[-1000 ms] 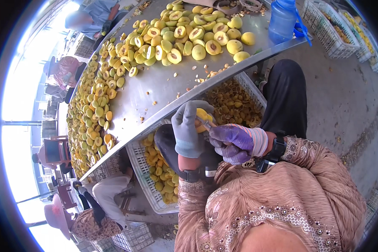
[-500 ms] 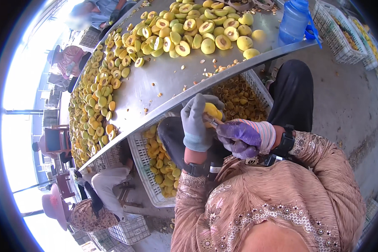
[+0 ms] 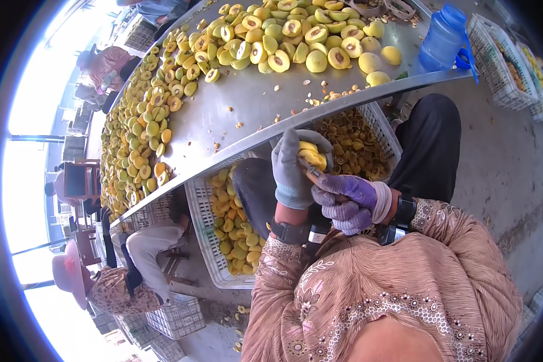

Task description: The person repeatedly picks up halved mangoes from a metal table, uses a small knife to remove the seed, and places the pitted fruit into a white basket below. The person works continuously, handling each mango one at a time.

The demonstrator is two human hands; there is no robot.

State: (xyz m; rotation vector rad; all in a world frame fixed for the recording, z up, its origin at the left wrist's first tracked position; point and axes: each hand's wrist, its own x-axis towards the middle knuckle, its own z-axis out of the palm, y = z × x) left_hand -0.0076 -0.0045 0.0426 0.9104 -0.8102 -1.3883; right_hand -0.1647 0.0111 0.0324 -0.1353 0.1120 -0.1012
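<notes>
My left hand [image 3: 288, 175], in a grey glove, is closed round a yellow fruit piece [image 3: 312, 155] just below the table's front edge. My right hand [image 3: 353, 202], in a purple glove with a striped cuff, grips a small metal tool [image 3: 312, 171] whose end is at the fruit's lower side; its tip is partly hidden. Behind my hands sits a white crate [image 3: 379, 128] of brownish scraps. At left below them, another white crate [image 3: 200, 235] holds yellow fruit halves.
Many halved fruits [image 3: 279, 60] cover the metal table [image 3: 217, 108], with a blue jug [image 3: 440, 39] at right. More crates [image 3: 495, 84] stand on the floor. Co-workers [image 3: 108, 283] sit along the left. My dark-clad knee [image 3: 428, 139] rises beside the right crate.
The view has shifted, so the table appears higher and my hands sit a little further right. My hands still grip fruit and tool, with the fruit slightly turned.
</notes>
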